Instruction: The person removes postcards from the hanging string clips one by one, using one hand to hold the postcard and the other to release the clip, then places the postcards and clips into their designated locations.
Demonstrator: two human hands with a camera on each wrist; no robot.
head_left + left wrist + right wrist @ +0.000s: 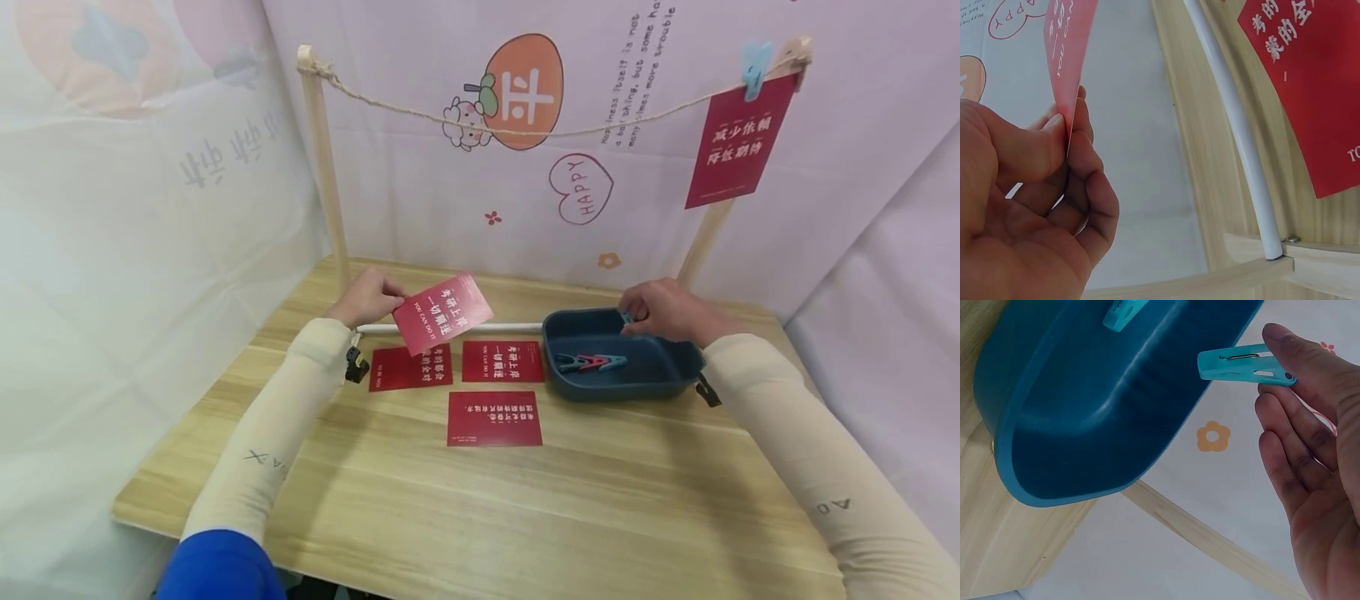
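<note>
My left hand (370,298) pinches a red card (442,313) with white lettering at one edge, thumb against fingers, raised over the table. In the left wrist view the held card (1071,62) stands nearly edge-on. Between thumb and fingertips my right hand (663,310) pinches a light blue clothespin (1241,364), its nose pointing away from the palm. That hand is over the far right part of a dark blue basin (622,387). Inside the basin lie several clothespins (592,362), blue and pink.
Three red cards, one of them (495,419) nearest me, lie on the wooden table (420,500). Behind them a twine (450,121) sags between two wooden posts (330,183). A red card (742,142) hangs at its right end from a blue clothespin (755,71). A white rod (510,327) runs low between the posts.
</note>
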